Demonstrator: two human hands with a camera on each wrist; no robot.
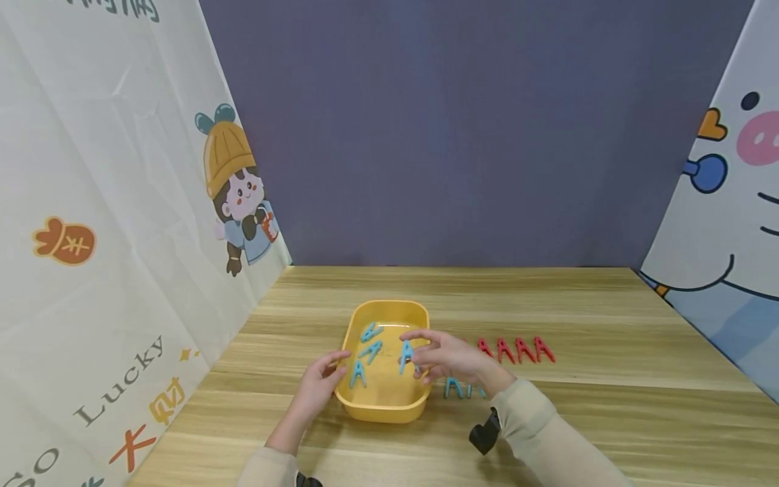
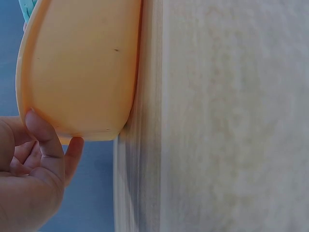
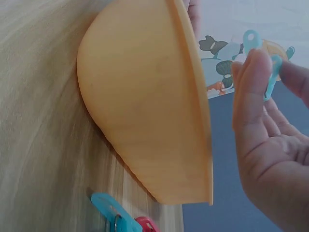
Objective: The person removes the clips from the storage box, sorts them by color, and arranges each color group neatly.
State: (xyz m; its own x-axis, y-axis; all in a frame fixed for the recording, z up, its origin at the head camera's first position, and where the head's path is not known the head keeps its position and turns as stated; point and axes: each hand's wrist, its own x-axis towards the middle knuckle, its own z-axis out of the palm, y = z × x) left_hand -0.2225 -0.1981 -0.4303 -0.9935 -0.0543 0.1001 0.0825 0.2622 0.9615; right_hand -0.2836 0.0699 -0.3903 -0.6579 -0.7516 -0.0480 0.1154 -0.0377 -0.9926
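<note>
A yellow plastic bin [image 1: 389,408] sits on the table, with three light-blue clothespins [image 1: 358,373] lying along its left side. My left hand [image 1: 319,385] holds the bin's left rim. In the left wrist view a fingertip [image 2: 33,116] rests against the bin's outer wall. Above the bin's right half, my right hand [image 1: 453,357] pinches another blue clothespin [image 1: 406,353] between thumb and finger. The right wrist view shows this clothespin [image 3: 274,77] partly covered by the fingers, clear of the bin's rim.
Right of the bin, several red clothespins [image 1: 523,350] stand in a row. Closer to me are several blue clothespins [image 1: 453,387], partly hidden by my right hand. A dark panel [image 1: 462,135] closes off the table's back, and printed cloths [image 1: 122,270] hang at both sides.
</note>
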